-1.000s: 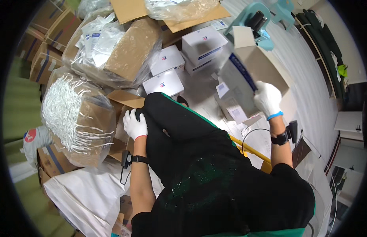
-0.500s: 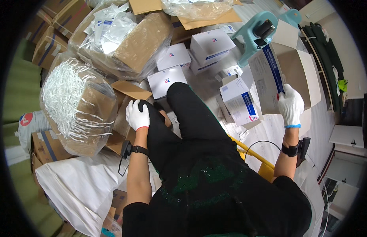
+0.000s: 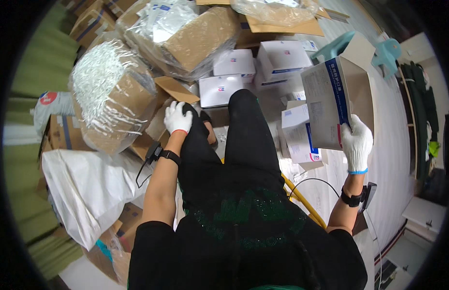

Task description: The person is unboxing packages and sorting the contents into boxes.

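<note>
My right hand [image 3: 356,141], in a white knit glove with a blue cuff, grips the lower edge of a white cardboard box [image 3: 325,99] with a blue stripe. The box is raised and tilted, its flaps spread and grey-brown inside showing. Below and left of it sits another white box with a blue label [image 3: 295,130]. My left hand [image 3: 178,117], gloved in white with a red cuff, rests on my left knee with fingers apart and holds nothing. Ahead of my knees are closed white boxes [image 3: 221,91].
A bagged carton heaped with white straps [image 3: 101,79] stands left, near a larger carton of plastic packets [image 3: 171,24]. Teal stools [image 3: 389,54] are at far right. A yellow bar [image 3: 304,198] and black cable run beside my right thigh. White sheeting [image 3: 89,188] lies left.
The view has shifted, so the surroundings sit differently in it. The box in my right hand has turned more upright, its flaps folded closer. My left hand stays on my knee.
</note>
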Available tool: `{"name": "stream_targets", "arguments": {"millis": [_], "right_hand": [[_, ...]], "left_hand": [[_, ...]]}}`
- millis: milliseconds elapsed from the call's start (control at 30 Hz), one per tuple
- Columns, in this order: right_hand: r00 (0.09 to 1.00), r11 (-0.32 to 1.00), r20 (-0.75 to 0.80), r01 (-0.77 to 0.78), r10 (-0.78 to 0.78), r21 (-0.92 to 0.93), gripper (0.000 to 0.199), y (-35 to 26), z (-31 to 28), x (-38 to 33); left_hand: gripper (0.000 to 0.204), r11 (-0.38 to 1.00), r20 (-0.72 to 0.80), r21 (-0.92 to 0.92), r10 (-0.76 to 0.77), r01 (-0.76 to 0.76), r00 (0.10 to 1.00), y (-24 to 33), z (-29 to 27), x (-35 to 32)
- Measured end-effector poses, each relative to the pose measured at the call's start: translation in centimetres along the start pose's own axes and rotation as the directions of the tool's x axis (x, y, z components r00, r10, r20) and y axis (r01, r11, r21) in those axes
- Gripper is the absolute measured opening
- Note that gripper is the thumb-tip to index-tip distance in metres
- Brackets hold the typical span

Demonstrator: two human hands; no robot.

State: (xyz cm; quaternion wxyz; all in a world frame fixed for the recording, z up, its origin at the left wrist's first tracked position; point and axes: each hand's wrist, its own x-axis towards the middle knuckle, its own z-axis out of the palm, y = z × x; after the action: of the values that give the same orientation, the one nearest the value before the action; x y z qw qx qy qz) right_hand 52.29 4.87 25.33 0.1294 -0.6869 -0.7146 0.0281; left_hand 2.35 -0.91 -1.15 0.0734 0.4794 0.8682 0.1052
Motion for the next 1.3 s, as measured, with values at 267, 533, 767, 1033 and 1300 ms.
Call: {"name": "stream_targets", "arguments": {"millis": [267, 533, 767, 1033, 1300], "right_hand": [[0.643, 0.648, -0.1, 0.761, -0.759, -0.028, 0.021, -10.9, 0.8, -0.9], [0.067, 0.069, -0.222, 0.998, -0.973, 0.0, 0.017, -23.8, 7.8, 4.7], [0.418, 0.319, -0.268, 0.883, -0.868, 0.343, 0.062, -25.7, 16.1, 2.7], [0.895, 0.783, -0.079, 0.424, -0.439, 0.455, 0.039, -8.9, 17.9, -2.5], [0.977, 0.747, 0.198, -0.192, 0.082, 0.636, 0.028, 1.3, 19.8, -6.5]], "left_hand": [[0.064, 0.087, 0.094, -0.993, 0.146, 0.081, 0.985, 12.1, -17.0, -9.0], [0.041, -0.063, 0.165, -0.986, -0.466, 0.153, 0.87, 3.9, -20.1, -13.5], [0.027, -0.214, 0.28, -0.96, -0.752, 0.18, 0.598, -1.5, -3.1, -8.6], [0.044, -0.238, 0.373, -0.928, -0.624, 0.288, 0.686, -0.4, -1.9, -7.6], [0.055, 0.008, 0.347, -0.913, -0.51, 0.409, 0.787, -1.3, 1.0, -10.4]]}}
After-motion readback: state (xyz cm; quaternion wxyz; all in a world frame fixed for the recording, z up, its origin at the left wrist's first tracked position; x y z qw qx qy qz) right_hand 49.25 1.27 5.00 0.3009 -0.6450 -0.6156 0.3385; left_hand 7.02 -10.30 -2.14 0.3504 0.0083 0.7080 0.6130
